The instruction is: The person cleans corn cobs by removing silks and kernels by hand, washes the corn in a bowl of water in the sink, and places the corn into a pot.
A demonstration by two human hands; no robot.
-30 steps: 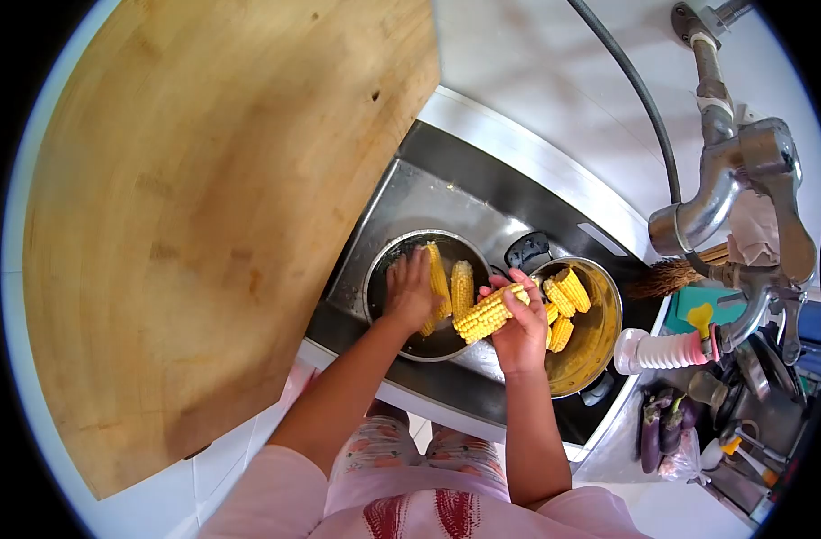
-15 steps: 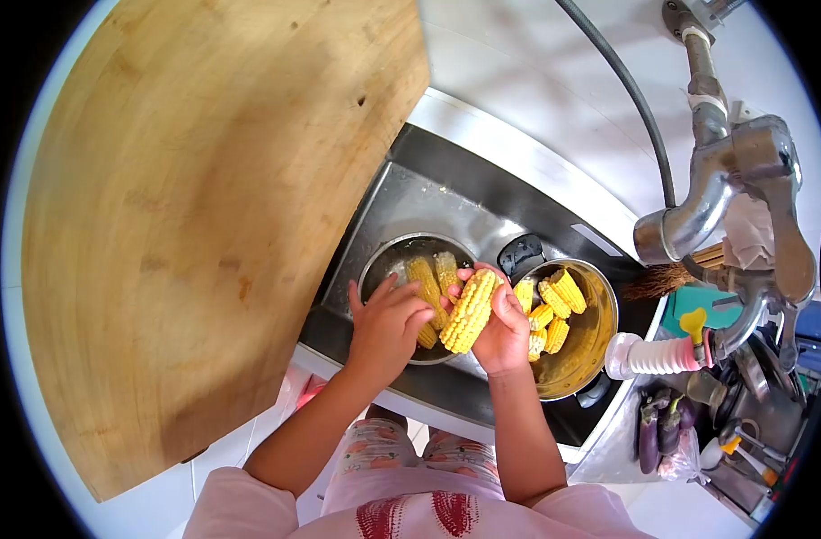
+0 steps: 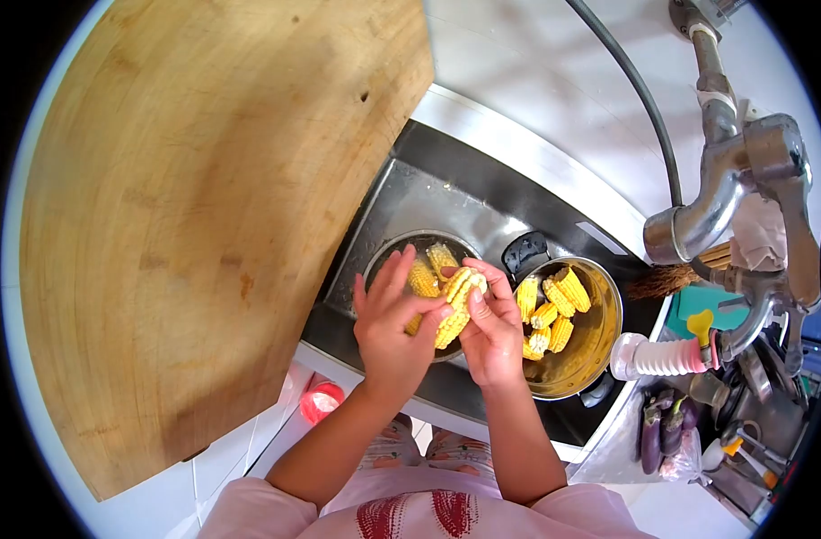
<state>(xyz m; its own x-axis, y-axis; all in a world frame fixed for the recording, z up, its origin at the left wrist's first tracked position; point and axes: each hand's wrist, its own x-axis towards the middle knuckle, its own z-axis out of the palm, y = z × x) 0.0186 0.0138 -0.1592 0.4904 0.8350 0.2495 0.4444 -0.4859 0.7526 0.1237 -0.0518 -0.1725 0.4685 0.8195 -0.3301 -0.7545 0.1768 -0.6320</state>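
Note:
My right hand is closed around a yellow corn cob, holding it tilted above a metal bowl in the sink. At the cob's left side, my left hand brings its thumb and forefinger together against the kernels, with its other fingers spread. Anything between those fingertips is too small to make out. More corn lies in the bowl, partly hidden by my hands. To the right, a metal pot contains several shorter corn pieces.
A big wooden board covers the left side, beside the metal sink. A faucet with a white ribbed hose juts in from the right. Eggplants lie at lower right. A red-and-white object is below the board.
My left hand has moved right and up onto the cob, its thumb and forefinger now touching it. The right hand has turned the cob slightly, its thumb now across the cob's upper part.

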